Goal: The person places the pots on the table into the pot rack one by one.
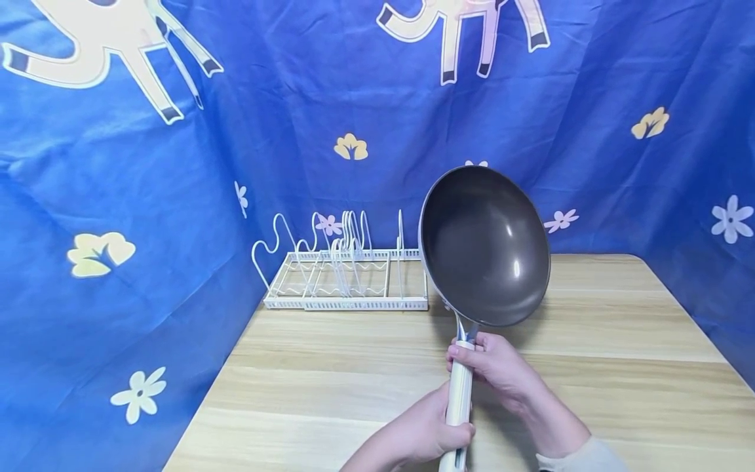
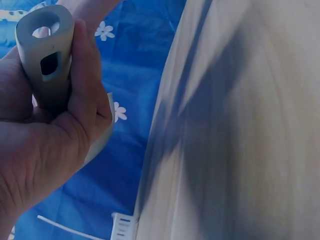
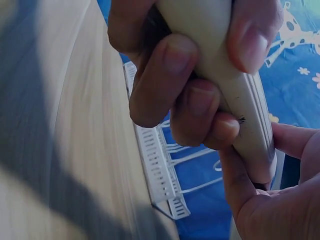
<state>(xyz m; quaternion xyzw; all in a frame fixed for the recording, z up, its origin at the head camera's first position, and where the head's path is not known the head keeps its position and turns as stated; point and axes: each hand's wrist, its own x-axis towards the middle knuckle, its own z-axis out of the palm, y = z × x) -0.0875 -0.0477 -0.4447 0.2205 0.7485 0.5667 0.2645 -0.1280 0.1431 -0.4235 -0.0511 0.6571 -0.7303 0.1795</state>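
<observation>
A wok (image 1: 483, 246) with a dark inside is held up over the table, tilted so its inside faces me. Its long cream handle (image 1: 460, 393) points down toward me. Near the handle's lower end, my left hand (image 1: 429, 429) grips it with the thumb across the front. My right hand (image 1: 501, 367) holds the handle higher up, close under the bowl. In the left wrist view, the handle end (image 2: 45, 45) with its hanging hole sticks out past my left hand (image 2: 55, 135). The left hand's curled fingers (image 3: 175, 57) show in the right wrist view, above my right hand (image 3: 285, 200).
A white wire pan rack (image 1: 348, 303) with upright dividers stands at the back left of the wooden table (image 1: 318, 373), left of the wok. Blue patterned cloth (image 1: 283, 131) hangs behind the table and along both sides.
</observation>
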